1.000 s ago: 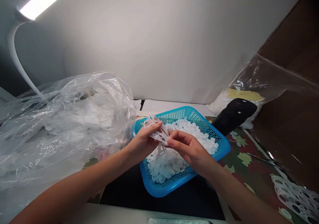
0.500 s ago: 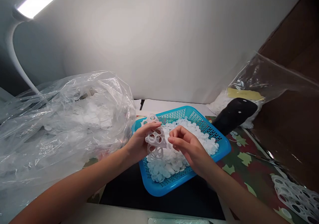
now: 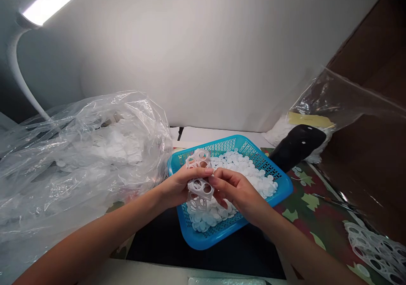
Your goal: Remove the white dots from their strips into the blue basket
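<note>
My left hand (image 3: 179, 185) grips a folded white sheet with round holes (image 3: 200, 187), its thumb lying across the front. My right hand (image 3: 236, 190) is closed in a pinch at the sheet's right edge, its fingertips meeting the left thumb tip. Whether a loose disc is also between those fingers is hidden. Both hands are above a blue plastic basket (image 3: 203, 242), which holds a heap of small white discs (image 3: 250, 171).
A large clear plastic bag (image 3: 82, 158) with white pieces lies at left under a lamp (image 3: 57, 1). Behind the basket's right side rises a black object (image 3: 298, 145). More holed white sheets (image 3: 377, 251) and a thin pointed tool (image 3: 331, 200) lie at right on a patterned cloth.
My right hand has closed the small gap and now touches the holed sheet. My left hand has turned the sheet slightly, and its thumb has shifted down and to the right.
</note>
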The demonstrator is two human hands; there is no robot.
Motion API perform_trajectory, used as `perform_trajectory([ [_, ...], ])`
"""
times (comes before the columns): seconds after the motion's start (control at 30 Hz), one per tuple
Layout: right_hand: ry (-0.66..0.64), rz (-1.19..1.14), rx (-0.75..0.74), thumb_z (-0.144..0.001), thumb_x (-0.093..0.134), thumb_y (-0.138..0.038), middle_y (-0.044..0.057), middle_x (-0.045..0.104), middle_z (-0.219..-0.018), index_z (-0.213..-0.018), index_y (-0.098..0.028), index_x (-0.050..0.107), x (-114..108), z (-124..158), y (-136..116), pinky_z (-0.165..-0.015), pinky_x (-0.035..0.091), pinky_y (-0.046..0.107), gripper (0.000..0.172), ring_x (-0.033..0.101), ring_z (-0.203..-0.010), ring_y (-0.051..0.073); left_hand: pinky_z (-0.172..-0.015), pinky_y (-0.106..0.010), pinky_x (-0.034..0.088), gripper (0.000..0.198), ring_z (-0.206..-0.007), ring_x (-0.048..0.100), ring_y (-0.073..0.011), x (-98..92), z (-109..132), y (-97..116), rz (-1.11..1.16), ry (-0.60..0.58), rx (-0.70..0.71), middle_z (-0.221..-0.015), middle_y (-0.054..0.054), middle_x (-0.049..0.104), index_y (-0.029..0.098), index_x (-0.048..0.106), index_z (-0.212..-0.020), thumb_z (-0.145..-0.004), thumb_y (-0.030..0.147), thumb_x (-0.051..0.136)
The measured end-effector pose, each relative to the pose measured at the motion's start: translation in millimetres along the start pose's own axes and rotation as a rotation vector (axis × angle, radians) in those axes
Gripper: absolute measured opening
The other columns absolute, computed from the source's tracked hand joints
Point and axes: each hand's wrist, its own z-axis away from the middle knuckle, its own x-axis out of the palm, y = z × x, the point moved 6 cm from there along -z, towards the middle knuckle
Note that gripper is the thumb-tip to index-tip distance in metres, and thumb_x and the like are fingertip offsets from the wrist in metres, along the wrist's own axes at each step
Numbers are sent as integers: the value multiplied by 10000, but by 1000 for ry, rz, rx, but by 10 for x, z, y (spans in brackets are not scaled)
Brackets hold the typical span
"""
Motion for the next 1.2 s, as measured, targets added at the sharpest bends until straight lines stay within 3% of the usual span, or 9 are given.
perform_trajectory([
  [0.17,-71,-159,12,-872,543,-329,-21,532,-683,-742,-179,523,45,5,-6,-490,427,192,199,548,-600,92,-450,-237,456,213,-442,595,-151,4,11,-10,16,-44,-25,-482,11,559,141,507,-578,-687,228,668],
  [0.33,-96,-248,4,-862,547,-251,-9,552,-713,-711,-165,550,66,30,-42,-654,517,262,174,606,-731,123,-388,-211,422,206,-383,541,-120,-66,13,-19,38,18,-19,-463,10,557,132,540,-595,-666,274,671],
  [0.47,-84,-225,-27,-825,551,-188,14,551,-836,-610,-157,557,30,45,-45,-889,464,349,217,591,-907,155,-371,-175,367,190,-383,496,-85,-145,1,19,137,110,13,-456,27,530,128,547,-612,-645,252,687],
  [0.6,-161,-229,-66,-734,564,-109,54,557,-1062,-531,-149,537,48,64,-60,-1008,369,418,209,538,-1047,210,-351,-166,341,198,-384,490,-79,-193,-20,73,175,145,46,-468,27,538,132,532,-582,-654,230,688],
  [0.7,-159,-268,-53,-721,575,-109,59,558,-1057,-523,-151,512,63,66,-74,-989,397,423,212,538,-1038,216,-347,-158,347,205,-394,502,-75,-189,-27,93,167,149,61,-486,20,557,128,527,-564,-653,215,691],
  [0.87,-6,-175,8,-816,593,-250,21,557,-837,-655,-163,572,22,29,-48,-783,529,322,184,557,-824,134,-380,-164,381,237,-393,494,-70,-85,11,80,65,165,73,-455,38,521,133,511,-569,-669,228,704],
  [0.97,21,-123,34,-798,632,-298,1,553,-745,-655,-160,586,7,9,-13,-702,549,285,205,558,-742,115,-397,-168,394,232,-415,514,-76,-22,29,63,16,151,86,-474,29,544,129,527,-588,-668,236,716],
  [1.2,-31,-129,58,-780,660,-289,-15,565,-768,-649,-166,580,10,6,5,-713,548,256,197,577,-773,105,-378,-175,384,220,-406,513,-81,-21,15,40,56,106,73,-488,27,564,139,527,-607,-682,248,702],
])
